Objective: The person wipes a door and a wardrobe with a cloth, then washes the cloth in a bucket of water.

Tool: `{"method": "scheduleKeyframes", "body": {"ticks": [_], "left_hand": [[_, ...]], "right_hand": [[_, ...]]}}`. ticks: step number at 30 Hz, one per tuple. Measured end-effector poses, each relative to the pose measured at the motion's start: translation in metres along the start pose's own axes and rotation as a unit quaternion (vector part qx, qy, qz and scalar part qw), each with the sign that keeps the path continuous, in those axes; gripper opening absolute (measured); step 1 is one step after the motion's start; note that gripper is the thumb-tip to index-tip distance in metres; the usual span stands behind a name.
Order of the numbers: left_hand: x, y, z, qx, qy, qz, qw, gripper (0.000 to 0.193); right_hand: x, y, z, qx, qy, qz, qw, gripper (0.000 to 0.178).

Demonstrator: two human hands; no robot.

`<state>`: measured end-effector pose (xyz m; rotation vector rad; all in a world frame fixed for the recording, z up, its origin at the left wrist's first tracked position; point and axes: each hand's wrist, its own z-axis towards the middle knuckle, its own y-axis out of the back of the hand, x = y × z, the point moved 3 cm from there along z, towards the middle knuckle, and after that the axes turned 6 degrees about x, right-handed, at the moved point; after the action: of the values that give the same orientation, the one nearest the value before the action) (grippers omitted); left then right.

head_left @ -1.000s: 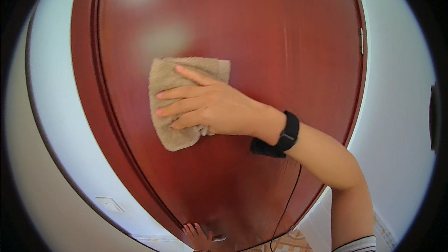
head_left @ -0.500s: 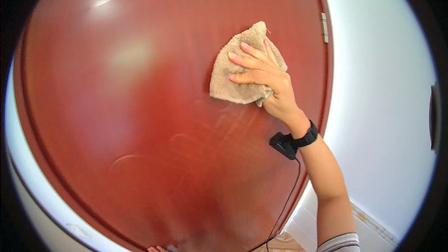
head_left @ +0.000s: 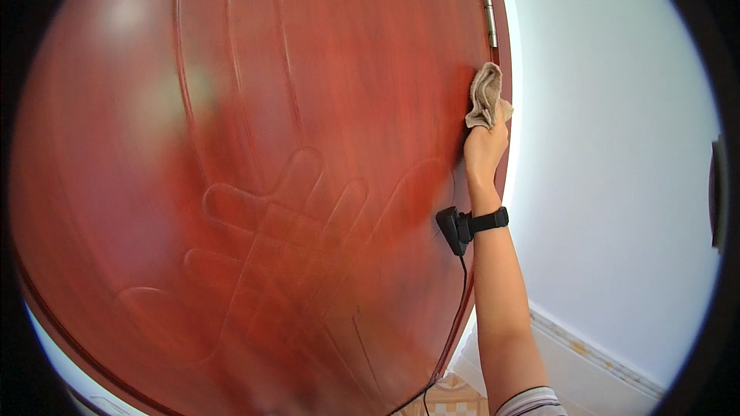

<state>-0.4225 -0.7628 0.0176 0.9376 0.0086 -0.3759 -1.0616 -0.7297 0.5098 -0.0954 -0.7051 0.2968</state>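
My right hand (head_left: 487,146) is closed round a beige cloth (head_left: 485,95), which is bunched up and pokes out above the fingers. The cloth lies against the right edge of a reddish-brown door (head_left: 370,108), just below a metal hinge (head_left: 491,20). Most of the fingers are hidden behind the cloth and the back of the hand. A black strap with a small black device (head_left: 453,230) sits on my right wrist, and a cable (head_left: 459,300) hangs from it. My left hand is out of the picture.
Curved grooves are pressed into the door's glossy face. Its dark red frame (head_left: 505,54) runs along the right side, beside a pale wall (head_left: 609,131). Low down are white wall tiles with a patterned border (head_left: 593,350) and a patterned floor (head_left: 455,397).
My right hand has moved right with the cloth, from the door's face to its hinged edge. The cloth was spread under the fingers and is now bunched. The view has shifted.
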Motion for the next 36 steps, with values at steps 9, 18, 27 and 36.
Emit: {"method": "scheduleKeyframes", "body": {"ticks": [9, 18, 27, 36], "left_hand": [[-0.058, -0.024, 0.034, -0.043, -0.012, 0.140, 0.989, 0.081], [-0.203, -0.036, 0.039, 0.001, 0.071, 0.093, 0.993, 0.106], [-0.260, -0.074, 0.056, 0.071, 0.070, 0.049, 0.994, 0.108], [-0.290, -0.061, 0.072, 0.177, 0.062, 0.051, 0.981, 0.092]], "right_hand": [[-0.075, -0.020, 0.028, -0.137, -0.145, 0.096, 0.975, 0.026], [-0.046, -0.077, 0.031, -0.016, -0.105, 0.143, 0.984, 0.044], [0.060, -0.112, -0.067, 0.089, 0.063, 0.078, 0.991, 0.082], [0.150, -0.125, -0.151, 0.181, 0.202, 0.136, 0.953, 0.071]]}}
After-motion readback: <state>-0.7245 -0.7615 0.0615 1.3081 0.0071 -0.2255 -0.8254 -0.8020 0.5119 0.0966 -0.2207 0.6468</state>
